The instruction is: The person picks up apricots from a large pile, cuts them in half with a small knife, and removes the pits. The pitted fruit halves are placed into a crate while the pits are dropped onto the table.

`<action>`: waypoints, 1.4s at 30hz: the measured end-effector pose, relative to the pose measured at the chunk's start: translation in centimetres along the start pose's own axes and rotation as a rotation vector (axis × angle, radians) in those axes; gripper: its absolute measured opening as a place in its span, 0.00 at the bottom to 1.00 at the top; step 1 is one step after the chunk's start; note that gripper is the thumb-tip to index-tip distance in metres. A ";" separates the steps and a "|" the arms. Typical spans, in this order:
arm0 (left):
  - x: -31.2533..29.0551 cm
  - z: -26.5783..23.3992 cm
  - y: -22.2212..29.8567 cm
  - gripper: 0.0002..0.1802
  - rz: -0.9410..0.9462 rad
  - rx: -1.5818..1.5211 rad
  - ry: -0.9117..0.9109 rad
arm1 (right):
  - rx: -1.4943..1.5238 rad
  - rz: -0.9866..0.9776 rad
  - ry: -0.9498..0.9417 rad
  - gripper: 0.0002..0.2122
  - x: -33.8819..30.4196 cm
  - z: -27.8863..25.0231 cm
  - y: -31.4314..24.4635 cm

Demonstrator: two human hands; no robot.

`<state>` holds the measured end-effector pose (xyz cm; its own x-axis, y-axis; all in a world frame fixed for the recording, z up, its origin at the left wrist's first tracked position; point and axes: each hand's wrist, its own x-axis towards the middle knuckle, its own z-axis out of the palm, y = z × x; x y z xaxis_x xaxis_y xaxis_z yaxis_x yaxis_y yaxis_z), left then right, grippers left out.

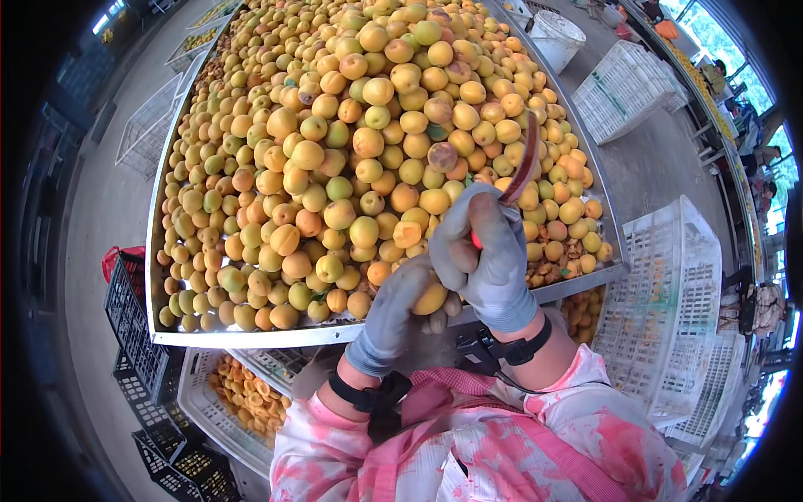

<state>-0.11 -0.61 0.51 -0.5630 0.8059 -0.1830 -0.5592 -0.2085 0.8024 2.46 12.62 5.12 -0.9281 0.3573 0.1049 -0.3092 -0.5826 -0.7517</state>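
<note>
In my gloved left hand (391,311) is a yellow apricot (432,299), held by closed fingers at the near edge of the table. My right hand (488,263), also in a grey glove, is closed around a small knife (525,159). Its curved, brownish blade points up and away, and a bit of red handle shows between the fingers. The two hands are close together, the right one above and beside the fruit. Beyond them a large heap of apricots (309,155) covers the metal-rimmed table, yellow, orange and some greenish. One cut apricot (407,234) lies on the heap near my hands.
The table's metal rim (259,338) runs in front of me. Below it at left stands a white crate (201,397) of halved apricots (247,397), beside black crates (138,322). White crates (661,293) stand at right. Further back are a white bucket (556,38) and another crate (623,92).
</note>
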 end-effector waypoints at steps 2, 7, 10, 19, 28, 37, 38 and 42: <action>-0.2 0.1 -0.2 0.26 0.057 0.049 0.022 | -0.002 0.039 0.003 0.14 0.1 0.2 0.0; 0.6 0.0 -2.6 0.18 0.404 0.418 0.081 | -0.065 0.080 -0.042 0.12 0.1 0.7 0.1; 0.5 -0.5 -4.1 0.11 0.661 0.808 0.263 | -0.248 0.141 -0.073 0.11 -0.1 0.9 0.3; -0.8 -2.2 -6.4 0.24 0.491 0.731 0.285 | -0.536 -0.199 -0.269 0.12 -0.9 2.6 1.9; -0.3 -0.4 -4.7 0.16 0.516 0.527 0.282 | -0.821 -0.184 -0.364 0.14 -1.0 2.1 3.7; 0.5 -0.3 -3.3 0.14 0.261 -0.107 0.177 | -0.363 -0.208 0.120 0.12 -0.4 0.4 -0.3; 0.6 -0.5 -3.0 0.13 0.155 -0.147 0.118 | -0.324 -0.224 0.095 0.14 -0.2 -0.1 -0.5; 0.4 0.2 -3.0 0.13 0.066 -0.111 0.157 | -0.252 -0.188 0.089 0.19 -0.1 0.2 0.0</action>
<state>1.48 0.46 -1.87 -0.6838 0.6941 -0.2250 -0.5765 -0.3249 0.7497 2.52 12.43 5.30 -0.8342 0.5107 0.2083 -0.4024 -0.3053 -0.8630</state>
